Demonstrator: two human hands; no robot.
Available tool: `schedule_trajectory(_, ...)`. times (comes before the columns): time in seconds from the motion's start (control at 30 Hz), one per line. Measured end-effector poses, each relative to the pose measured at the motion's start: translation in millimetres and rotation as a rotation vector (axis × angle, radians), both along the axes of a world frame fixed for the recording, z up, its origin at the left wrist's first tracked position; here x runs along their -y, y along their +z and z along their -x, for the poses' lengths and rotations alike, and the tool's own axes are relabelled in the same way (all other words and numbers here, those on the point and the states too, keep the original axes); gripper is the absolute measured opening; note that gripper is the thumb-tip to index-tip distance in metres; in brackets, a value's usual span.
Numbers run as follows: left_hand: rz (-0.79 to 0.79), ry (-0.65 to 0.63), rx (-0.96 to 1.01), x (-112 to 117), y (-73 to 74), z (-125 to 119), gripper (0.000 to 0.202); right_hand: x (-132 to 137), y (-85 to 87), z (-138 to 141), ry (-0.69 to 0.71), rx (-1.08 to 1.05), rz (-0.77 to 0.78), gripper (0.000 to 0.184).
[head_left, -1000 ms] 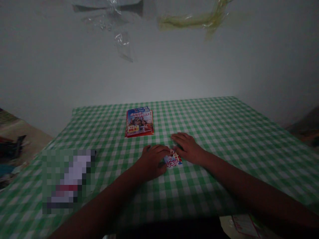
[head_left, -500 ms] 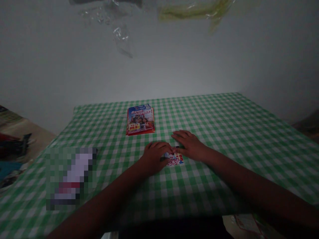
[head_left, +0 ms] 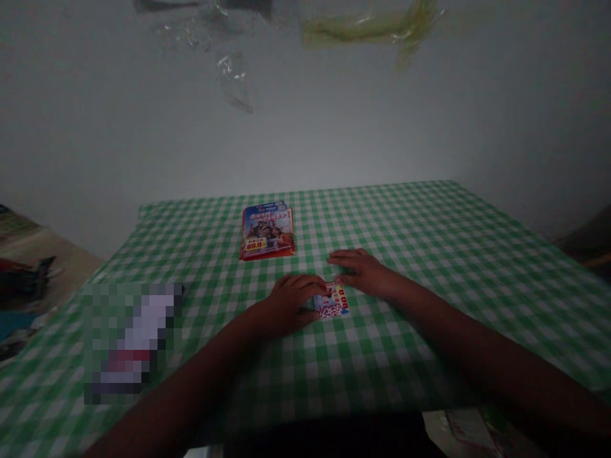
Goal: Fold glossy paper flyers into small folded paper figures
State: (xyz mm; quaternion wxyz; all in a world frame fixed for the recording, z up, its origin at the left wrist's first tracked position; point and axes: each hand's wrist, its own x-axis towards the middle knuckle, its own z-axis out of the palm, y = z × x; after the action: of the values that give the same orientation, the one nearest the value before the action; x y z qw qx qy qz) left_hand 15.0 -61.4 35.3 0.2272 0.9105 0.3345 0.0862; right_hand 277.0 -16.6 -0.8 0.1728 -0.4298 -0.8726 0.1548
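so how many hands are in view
2: the left hand over the left edge of the small printed paper, the right hand at its far right corner.

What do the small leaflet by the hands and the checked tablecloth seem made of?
Small leaflet: probably printed paper, lying flat with straight edges; gloss unclear in dim light. Tablecloth: probably matte fabric, as no shine shows, though thin plastic is possible.

L forearm [head_left: 205, 372] & R forearm [head_left: 458, 331], both bare, angle fwd & inward frm lower L & R, L hand [head_left: 291, 302] palm-down w/ fingers curved to the R & thumb apart, R hand [head_left: 366, 273] palm-down, slightly farther fwd, fingers extended L, thumb tip nr L fingertips
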Motion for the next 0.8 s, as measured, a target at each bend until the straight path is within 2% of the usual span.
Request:
schedule_trajectory(0.23,0.029,-0.015,-0.014,0.5,7.2,0.8,0.05,-1.7,-1.3,-0.4,-0.003,-0.055,0.004,0.041)
schedule_trajectory(0.47,-0.021,-0.022,0.017,2.6,5.1,4.0,0.057,5.0,-1.2,-4.0,0.022,-0.136,-0.067,0.034)
schedule_trajectory(0.67,-0.102,0.084,0.042,1.9,-6.5,-4.6,0.034,23.3,8.6,8.2,0.029,-0.158,-0.079,0.013)
schedule_trajectory(0.8,-0.154,0.171,0.074,0.1,-14.8,-9.9,0.033,27.2,10.2,15.0,-0.008,-0.2,-0.034,0.013)
